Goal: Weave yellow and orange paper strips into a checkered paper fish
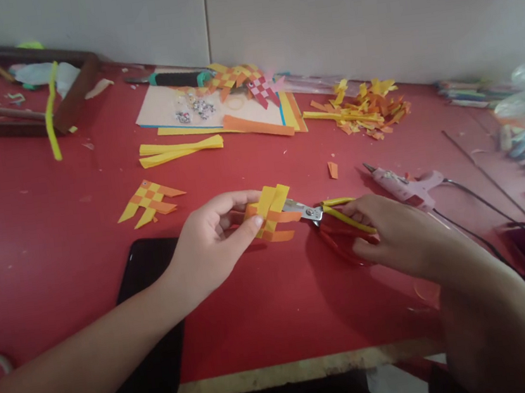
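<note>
My left hand point(215, 240) pinches a woven piece of yellow and orange paper strips point(272, 214) just above the red table point(58, 247). My right hand point(391, 235) grips scissors point(322, 211) with yellow and red handles. Their metal blades point left and meet the right edge of the woven piece. A finished woven yellow and orange shape point(148, 201) lies on the table to the left of my left hand.
A pink glue gun point(407, 185) with its cord lies right of the scissors. Paper scraps point(362, 111), loose yellow strips point(180, 149), a sheet with woven pieces point(213, 104) and a wooden frame point(15, 93) sit farther back. A dark flat slab point(142, 268) lies under my left forearm.
</note>
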The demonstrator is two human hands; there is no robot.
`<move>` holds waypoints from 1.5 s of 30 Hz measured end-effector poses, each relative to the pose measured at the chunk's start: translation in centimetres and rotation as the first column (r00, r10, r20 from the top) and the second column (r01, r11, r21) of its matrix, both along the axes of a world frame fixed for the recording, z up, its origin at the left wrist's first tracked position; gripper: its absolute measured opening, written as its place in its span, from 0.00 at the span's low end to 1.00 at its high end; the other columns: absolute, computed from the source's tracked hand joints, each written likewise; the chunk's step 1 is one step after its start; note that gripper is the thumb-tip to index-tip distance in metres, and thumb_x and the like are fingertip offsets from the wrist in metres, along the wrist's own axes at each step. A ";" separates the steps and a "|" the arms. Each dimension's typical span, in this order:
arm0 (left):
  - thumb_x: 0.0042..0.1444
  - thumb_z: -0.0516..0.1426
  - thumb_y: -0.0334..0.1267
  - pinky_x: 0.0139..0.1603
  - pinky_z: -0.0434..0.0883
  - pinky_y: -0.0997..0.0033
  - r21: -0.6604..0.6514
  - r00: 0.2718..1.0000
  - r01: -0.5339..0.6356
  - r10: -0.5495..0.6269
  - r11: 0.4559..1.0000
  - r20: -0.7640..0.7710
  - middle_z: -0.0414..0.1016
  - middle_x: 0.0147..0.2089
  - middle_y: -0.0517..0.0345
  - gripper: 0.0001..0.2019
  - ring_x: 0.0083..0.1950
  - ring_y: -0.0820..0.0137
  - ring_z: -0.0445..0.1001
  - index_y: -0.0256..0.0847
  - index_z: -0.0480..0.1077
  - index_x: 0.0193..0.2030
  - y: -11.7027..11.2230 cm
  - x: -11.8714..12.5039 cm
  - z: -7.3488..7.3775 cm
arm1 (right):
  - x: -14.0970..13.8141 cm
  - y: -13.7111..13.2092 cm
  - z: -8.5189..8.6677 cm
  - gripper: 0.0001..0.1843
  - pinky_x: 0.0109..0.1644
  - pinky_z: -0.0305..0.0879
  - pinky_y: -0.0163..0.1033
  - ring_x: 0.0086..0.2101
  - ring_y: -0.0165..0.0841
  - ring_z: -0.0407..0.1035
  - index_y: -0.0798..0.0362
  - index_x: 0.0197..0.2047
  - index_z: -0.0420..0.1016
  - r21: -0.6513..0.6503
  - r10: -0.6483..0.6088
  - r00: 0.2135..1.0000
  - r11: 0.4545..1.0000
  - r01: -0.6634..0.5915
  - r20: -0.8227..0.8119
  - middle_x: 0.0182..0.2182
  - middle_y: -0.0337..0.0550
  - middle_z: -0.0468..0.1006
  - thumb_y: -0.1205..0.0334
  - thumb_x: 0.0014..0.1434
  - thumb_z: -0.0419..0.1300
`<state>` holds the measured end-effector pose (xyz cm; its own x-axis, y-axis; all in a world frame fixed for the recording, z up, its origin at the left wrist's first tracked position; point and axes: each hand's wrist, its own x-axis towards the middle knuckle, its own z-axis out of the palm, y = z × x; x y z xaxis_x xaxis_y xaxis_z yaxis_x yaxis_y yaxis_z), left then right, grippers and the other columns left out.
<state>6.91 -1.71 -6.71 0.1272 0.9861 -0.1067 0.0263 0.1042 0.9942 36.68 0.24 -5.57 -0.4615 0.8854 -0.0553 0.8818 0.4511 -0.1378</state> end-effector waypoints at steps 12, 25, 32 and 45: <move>0.56 0.65 0.42 0.40 0.77 0.78 0.043 0.956 -0.293 0.291 0.955 0.046 0.79 0.39 0.61 0.11 0.39 0.73 0.79 0.45 0.75 0.46 0.1 -0.6 -0.8 | -0.9 -0.6 1.7 0.22 0.27 0.61 0.34 0.21 0.29 0.62 0.50 0.36 0.68 0.262 0.015 0.901 0.959 0.111 -0.435 0.21 0.33 0.67 0.45 0.47 0.69; 0.61 0.60 0.39 0.58 0.73 0.65 0.193 0.970 -0.204 0.225 0.960 -0.092 0.77 0.56 0.58 0.15 0.57 0.64 0.75 0.49 0.74 0.56 -0.3 -0.6 -0.6 | -3.4 -1.0 0.2 0.26 0.25 0.63 0.34 0.22 0.32 0.73 0.50 0.38 0.74 0.224 -0.151 0.966 0.954 0.198 -0.212 0.25 0.39 0.79 0.36 0.48 0.63; 0.62 0.59 0.38 0.60 0.71 0.66 0.199 0.975 -0.173 0.196 0.965 -0.102 0.75 0.59 0.59 0.17 0.59 0.66 0.73 0.50 0.72 0.58 -0.3 -0.6 -0.5 | -3.3 -0.8 0.4 0.31 0.25 0.64 0.34 0.24 0.33 0.75 0.50 0.39 0.75 0.237 -0.138 0.978 0.956 0.172 -0.156 0.26 0.37 0.81 0.33 0.43 0.66; 0.60 0.61 0.37 0.37 0.72 0.77 0.095 0.979 -0.199 0.201 0.976 -0.017 0.75 0.39 0.61 0.20 0.40 0.73 0.76 0.47 0.66 0.59 0.0 -0.7 -0.1 | -3.0 -0.6 0.0 0.23 0.22 0.61 0.30 0.18 0.26 0.69 0.50 0.40 0.75 0.456 0.011 0.993 0.889 0.044 -0.117 0.20 0.32 0.77 0.38 0.56 0.59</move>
<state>6.23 -1.72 -6.78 -0.0751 0.9971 -0.0152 0.0408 0.0183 0.9990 33.69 -0.39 -5.61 -0.4251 0.8073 0.4093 0.8807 0.4734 -0.0191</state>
